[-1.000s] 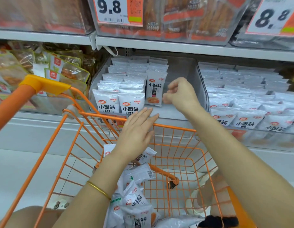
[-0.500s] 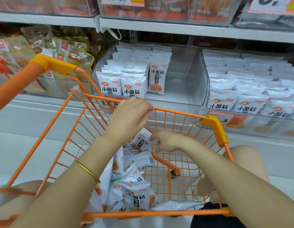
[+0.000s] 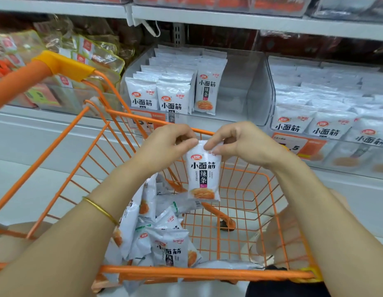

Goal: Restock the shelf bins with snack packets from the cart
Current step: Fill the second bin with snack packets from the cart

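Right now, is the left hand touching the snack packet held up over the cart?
Touching. The head view shows the left hand pinching the snack packet at its top edge, opposite the right hand.

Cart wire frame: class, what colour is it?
The cart is orange, clearest in the head view.

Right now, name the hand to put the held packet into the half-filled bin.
Likely right. The right hand and left hand both pinch the packet, but the right hand is nearer the bin, whose right side is bare.
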The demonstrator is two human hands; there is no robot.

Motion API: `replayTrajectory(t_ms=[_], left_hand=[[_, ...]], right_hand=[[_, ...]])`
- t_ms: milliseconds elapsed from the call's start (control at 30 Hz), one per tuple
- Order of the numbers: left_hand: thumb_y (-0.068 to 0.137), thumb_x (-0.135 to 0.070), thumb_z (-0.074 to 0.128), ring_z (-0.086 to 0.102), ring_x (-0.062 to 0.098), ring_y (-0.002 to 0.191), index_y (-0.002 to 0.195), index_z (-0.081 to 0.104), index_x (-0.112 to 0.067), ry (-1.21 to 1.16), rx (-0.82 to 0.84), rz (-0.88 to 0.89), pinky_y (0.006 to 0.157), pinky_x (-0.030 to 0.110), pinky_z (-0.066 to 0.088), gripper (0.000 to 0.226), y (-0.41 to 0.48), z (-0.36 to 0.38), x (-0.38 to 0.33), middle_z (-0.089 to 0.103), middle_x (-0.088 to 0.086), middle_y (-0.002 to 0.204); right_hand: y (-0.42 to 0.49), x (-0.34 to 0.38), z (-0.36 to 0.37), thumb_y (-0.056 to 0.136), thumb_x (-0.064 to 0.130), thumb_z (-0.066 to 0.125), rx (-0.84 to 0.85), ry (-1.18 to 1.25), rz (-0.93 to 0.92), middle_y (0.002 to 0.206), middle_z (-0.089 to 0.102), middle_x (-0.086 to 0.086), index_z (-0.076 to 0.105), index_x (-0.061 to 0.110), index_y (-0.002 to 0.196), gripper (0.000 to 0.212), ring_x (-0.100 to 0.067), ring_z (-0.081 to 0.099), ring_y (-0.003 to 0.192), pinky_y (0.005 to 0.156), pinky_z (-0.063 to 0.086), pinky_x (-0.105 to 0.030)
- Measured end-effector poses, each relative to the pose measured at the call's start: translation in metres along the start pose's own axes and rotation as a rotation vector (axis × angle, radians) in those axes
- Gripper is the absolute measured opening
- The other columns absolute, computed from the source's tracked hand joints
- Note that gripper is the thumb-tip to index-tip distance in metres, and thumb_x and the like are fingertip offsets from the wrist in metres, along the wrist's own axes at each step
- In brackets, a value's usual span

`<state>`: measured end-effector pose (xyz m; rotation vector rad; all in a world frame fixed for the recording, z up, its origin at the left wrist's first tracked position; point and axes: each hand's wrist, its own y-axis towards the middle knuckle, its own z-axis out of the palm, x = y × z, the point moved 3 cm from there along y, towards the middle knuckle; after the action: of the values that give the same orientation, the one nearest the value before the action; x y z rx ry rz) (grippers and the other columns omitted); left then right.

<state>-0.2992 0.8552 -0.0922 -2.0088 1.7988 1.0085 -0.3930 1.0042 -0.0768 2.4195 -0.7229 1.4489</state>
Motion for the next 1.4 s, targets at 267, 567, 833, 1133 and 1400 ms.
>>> replayTrajectory(t_ms=[267,567,833,1133,1400], left_hand=[[0.091,-0.015,0.058,0.058,0.023,0.069,0.081,0.061,-0.009,-0.186,-0.214,-0.095,0.066,0.031,0.050,0.012,0.024,-0.028,-0.024,0.064,0.016,0.080],[0.095,-0.026,0.040,0.042,0.024,0.126,0.129,0.051,-0.009,0.348,-0.324,0.137,0.107,0.042,0.032,0.039,0.018,-0.005,-0.003,0.053,0.008,0.131],[0.096,-0.044,0.030,0.006,0.020,0.146,0.149,0.019,-0.014,0.699,-0.025,0.225,0.116,0.038,-0.005,0.062,0.014,0.032,0.010,0.012,0.007,0.157],[0.083,-0.040,0.036,0.034,0.026,0.137,0.140,0.039,-0.004,0.742,-0.066,0.199,0.112,0.045,0.017,0.068,0.016,0.034,0.008,0.038,0.014,0.147],[0.075,-0.035,0.051,0.039,0.028,0.134,0.137,0.044,-0.003,0.723,-0.101,0.209,0.114,0.043,0.018,0.070,0.017,0.039,0.008,0.042,0.016,0.144]], right_hand=[[-0.001,0.004,0.008,0.081,0.006,0.069,-0.009,0.230,0.061,0.100,0.071,0.001,0.055,0.017,0.112,0.036,-0.005,0.069,0.084,0.061,0.054,-0.020],[0.025,0.019,-0.030,0.084,0.007,0.067,-0.367,0.355,0.137,0.092,0.072,-0.003,0.063,0.012,0.095,0.013,-0.015,0.070,0.076,0.067,0.059,-0.031],[0.111,0.009,-0.055,0.075,0.000,0.074,-0.618,0.183,0.115,0.098,0.068,-0.011,0.060,0.000,0.104,0.032,-0.022,0.066,0.085,0.076,0.057,-0.037],[0.145,-0.048,-0.047,0.074,0.008,0.077,-0.552,-0.032,0.462,0.103,0.068,-0.012,0.063,0.010,0.096,0.027,-0.026,0.062,0.084,0.074,0.056,-0.040],[0.165,-0.039,-0.049,0.074,0.010,0.079,-0.632,-0.134,0.403,0.113,0.062,-0.014,0.049,0.009,0.096,0.038,-0.029,0.061,0.106,0.087,0.054,-0.044]])
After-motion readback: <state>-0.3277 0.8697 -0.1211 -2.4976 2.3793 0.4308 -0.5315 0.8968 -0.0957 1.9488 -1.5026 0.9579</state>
